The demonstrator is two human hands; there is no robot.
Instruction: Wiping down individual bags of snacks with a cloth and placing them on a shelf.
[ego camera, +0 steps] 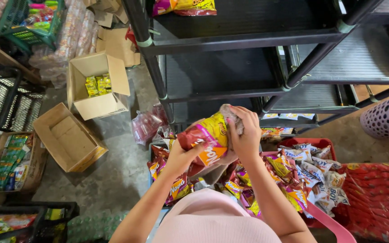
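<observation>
My left hand (182,156) grips the lower end of a red, yellow and orange snack bag (208,137), held up in front of me. My right hand (245,130) presses a greyish cloth (228,112) against the bag's top right side. Below my hands lies a heap of similar snack bags (176,184) in a container, partly hidden by my arms and pink top.
Dark empty shelves (230,72) stand ahead. A red crate (326,144) with white and yellow snack packs is at right, red packets (379,198) beyond. Open cardboard boxes (97,85) sit on the concrete floor at left, near wire baskets (5,103).
</observation>
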